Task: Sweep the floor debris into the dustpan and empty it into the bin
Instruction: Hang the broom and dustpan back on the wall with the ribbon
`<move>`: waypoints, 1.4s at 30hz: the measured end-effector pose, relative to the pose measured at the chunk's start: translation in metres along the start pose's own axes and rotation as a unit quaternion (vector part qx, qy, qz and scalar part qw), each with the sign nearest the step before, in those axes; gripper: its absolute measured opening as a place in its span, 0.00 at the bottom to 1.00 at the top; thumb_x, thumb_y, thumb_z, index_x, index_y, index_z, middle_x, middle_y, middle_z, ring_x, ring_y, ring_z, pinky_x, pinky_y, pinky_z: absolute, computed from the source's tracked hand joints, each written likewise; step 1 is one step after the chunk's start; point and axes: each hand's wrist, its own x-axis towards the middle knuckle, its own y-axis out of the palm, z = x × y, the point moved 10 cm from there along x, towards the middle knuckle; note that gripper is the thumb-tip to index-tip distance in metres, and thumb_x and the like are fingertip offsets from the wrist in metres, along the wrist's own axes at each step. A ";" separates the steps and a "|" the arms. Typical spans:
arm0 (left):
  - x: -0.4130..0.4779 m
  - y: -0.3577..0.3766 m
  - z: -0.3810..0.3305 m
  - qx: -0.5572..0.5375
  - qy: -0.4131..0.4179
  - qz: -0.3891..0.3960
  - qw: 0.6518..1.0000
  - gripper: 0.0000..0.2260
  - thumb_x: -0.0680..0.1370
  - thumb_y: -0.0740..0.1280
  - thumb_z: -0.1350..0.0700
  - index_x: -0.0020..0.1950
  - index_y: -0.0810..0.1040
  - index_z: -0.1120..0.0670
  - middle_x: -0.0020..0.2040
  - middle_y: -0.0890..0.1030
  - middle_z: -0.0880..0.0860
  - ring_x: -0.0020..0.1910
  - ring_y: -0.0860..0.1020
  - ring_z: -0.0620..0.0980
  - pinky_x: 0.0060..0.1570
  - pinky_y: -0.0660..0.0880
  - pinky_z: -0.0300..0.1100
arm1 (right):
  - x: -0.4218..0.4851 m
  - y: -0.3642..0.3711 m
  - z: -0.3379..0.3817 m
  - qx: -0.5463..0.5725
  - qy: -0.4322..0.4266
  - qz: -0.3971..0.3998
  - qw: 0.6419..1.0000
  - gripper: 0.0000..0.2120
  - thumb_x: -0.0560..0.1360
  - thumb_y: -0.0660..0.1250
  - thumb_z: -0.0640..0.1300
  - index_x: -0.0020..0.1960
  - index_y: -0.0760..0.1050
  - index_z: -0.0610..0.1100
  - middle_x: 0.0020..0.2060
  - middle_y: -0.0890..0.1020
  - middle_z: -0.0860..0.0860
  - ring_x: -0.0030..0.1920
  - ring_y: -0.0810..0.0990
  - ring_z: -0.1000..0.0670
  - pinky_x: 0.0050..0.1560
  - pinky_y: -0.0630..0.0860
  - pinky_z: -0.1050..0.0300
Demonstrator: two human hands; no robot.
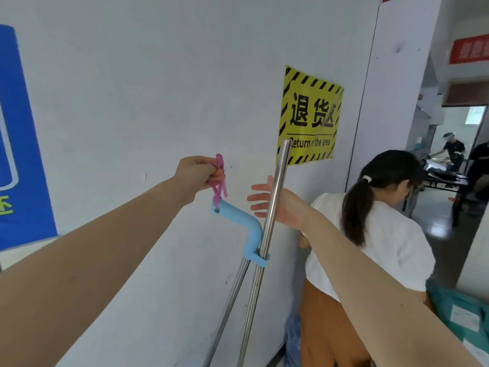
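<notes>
Two steel poles lean against the white wall. The taller broom pole (270,215) is clipped into a light-blue curved handle (239,219) that tops the thinner dustpan pole (232,295). A pink hanging loop (219,178) runs through the handle's end. My left hand (197,173) pinches that loop up near the wall. My right hand (272,201) is spread open right behind the broom pole, fingers straight, and I cannot tell whether it touches the pole. The broom head, dustpan tray and floor debris are out of view.
A person in a white shirt (375,234) bends over close on my right, beside a teal parcel (460,313). A yellow hazard sign (309,117) and blue poster (18,144) hang on the wall. A doorway (449,168) with more people opens at far right.
</notes>
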 end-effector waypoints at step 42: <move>0.173 0.048 0.044 0.536 0.303 -0.114 0.780 0.04 0.74 0.64 0.67 0.42 0.74 0.59 0.43 0.73 0.56 0.31 0.69 0.52 0.30 0.64 0.44 | 0.239 -0.060 0.034 -0.116 -0.140 -0.061 0.982 0.05 0.71 0.72 0.29 0.43 0.77 0.34 0.33 0.83 0.40 0.32 0.84 0.45 0.40 0.84 0.48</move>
